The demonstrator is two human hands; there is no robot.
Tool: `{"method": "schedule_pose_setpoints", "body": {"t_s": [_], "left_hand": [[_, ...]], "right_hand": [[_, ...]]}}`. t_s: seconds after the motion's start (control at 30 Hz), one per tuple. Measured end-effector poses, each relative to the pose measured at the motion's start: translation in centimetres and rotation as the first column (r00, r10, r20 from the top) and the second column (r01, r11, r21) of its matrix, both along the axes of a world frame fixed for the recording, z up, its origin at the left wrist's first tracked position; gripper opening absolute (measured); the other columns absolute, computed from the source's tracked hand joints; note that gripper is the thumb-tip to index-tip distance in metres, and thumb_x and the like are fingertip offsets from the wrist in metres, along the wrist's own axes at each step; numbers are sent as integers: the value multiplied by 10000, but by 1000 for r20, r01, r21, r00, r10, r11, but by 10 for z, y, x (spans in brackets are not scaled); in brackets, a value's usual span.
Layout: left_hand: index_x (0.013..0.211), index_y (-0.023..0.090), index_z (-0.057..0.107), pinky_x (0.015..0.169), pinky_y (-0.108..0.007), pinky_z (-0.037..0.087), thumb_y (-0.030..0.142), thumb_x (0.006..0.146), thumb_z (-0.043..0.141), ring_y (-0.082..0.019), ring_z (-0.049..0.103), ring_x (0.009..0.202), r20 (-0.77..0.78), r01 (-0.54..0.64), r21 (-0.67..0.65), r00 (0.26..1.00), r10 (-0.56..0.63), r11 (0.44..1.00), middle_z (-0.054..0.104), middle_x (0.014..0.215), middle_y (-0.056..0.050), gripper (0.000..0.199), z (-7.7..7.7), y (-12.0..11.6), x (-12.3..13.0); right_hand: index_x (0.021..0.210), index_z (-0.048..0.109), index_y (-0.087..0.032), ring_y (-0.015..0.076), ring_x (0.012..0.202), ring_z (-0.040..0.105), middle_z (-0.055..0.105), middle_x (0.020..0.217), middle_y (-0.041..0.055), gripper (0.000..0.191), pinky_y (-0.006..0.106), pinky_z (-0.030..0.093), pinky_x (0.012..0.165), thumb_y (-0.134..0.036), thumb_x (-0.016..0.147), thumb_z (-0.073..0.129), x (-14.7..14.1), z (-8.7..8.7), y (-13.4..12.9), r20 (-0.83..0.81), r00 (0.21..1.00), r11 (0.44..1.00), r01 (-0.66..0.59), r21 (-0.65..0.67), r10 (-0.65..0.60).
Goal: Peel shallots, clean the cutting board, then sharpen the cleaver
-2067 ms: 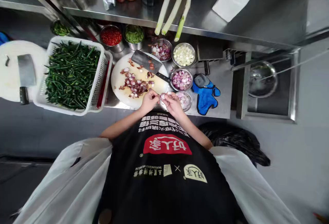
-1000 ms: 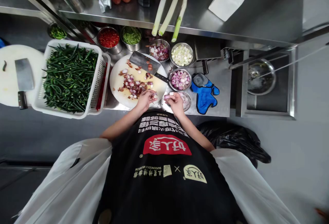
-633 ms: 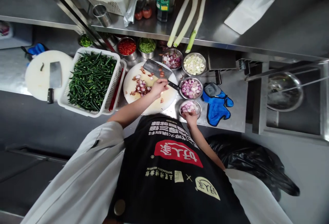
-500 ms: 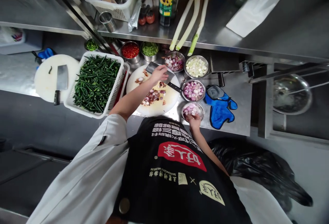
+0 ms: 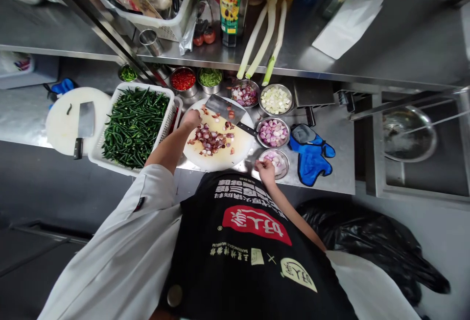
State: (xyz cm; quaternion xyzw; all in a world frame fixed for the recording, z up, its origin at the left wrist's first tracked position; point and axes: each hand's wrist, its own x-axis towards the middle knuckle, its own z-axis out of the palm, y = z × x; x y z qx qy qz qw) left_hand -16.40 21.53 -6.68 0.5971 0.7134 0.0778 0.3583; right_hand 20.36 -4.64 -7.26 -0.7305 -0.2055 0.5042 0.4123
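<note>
My left hand [image 5: 191,119] is at the left edge of the round white cutting board [image 5: 238,156], its fingers curled together; whatever they hold is hidden. A cleaver [image 5: 224,108] lies across the back of the board, its black handle pointing right. Purple shallots and brown skins [image 5: 212,140] are spread over the board's middle. My right hand [image 5: 266,169] is at the left rim of the nearest metal bowl [image 5: 287,168], which contains peeled shallots [image 5: 276,160]. Its fingertips are drawn together, and I cannot make out anything between them.
Behind stand bowls of peeled shallots [image 5: 272,132], shallot pieces [image 5: 244,94] and white chunks [image 5: 275,100]. A basket of green chillies [image 5: 135,126] is on the left, beside another board with a cleaver [image 5: 86,120]. Blue gloves [image 5: 312,156] lie right. Leeks [image 5: 261,41] overhang the shelf.
My left hand has moved left, from above the cleaver to the board's left edge. My right hand has come out of the near bowl to its left rim. The view has shifted slightly.
</note>
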Motion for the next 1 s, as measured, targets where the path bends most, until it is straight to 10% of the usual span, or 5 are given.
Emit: {"method": "schedule_pose_setpoints", "body": {"t_s": [0.27, 0.37, 0.53, 0.73, 1.0], "left_hand": [[870, 191, 657, 1053, -408, 499, -16, 669, 776, -297, 692, 1058, 206, -234, 105, 956, 209, 967, 749, 935, -85, 312, 15, -9, -2], [878, 192, 658, 991, -373, 551, 18, 683, 829, -231, 717, 981, 638, -414, 49, 714, 290, 909, 750, 924, -56, 312, 31, -27, 20], [1008, 186, 721, 953, -360, 596, 55, 606, 932, -201, 752, 941, 916, -264, -103, 350, 195, 959, 770, 982, -54, 472, 53, -105, 82], [1041, 199, 739, 1016, -374, 595, 108, 715, 875, -208, 765, 1030, 936, -191, -41, 336, 104, 981, 791, 1045, -63, 365, 58, -184, 140], [994, 186, 770, 980, -380, 628, 94, 749, 819, -202, 774, 959, 911, -229, -154, 344, 227, 961, 806, 1026, -70, 266, 49, -202, 144]], "right_hand": [[870, 571, -255, 214, 681, 709, 708, 719, -21, 625, 361, 610, 640, -667, 548, 914, -17, 19, 10, -1, 990, 989, -144, 22, 144], [871, 566, -256, 211, 676, 728, 741, 743, -8, 622, 343, 607, 621, -657, 553, 921, -22, 28, 14, -41, 982, 982, -183, 39, 185], [955, 577, -255, 193, 705, 770, 794, 847, 10, 583, 308, 636, 630, -583, 637, 940, -36, 53, 33, -187, 965, 979, -166, 114, 186], [926, 576, -265, 229, 749, 819, 814, 861, 23, 524, 333, 685, 652, -581, 722, 942, -49, 76, 55, -380, 910, 986, -145, 82, 165], [890, 594, -266, 193, 709, 780, 805, 832, -5, 494, 349, 697, 728, -420, 611, 972, -52, 72, 48, -341, 924, 982, -135, 135, 174]]}}
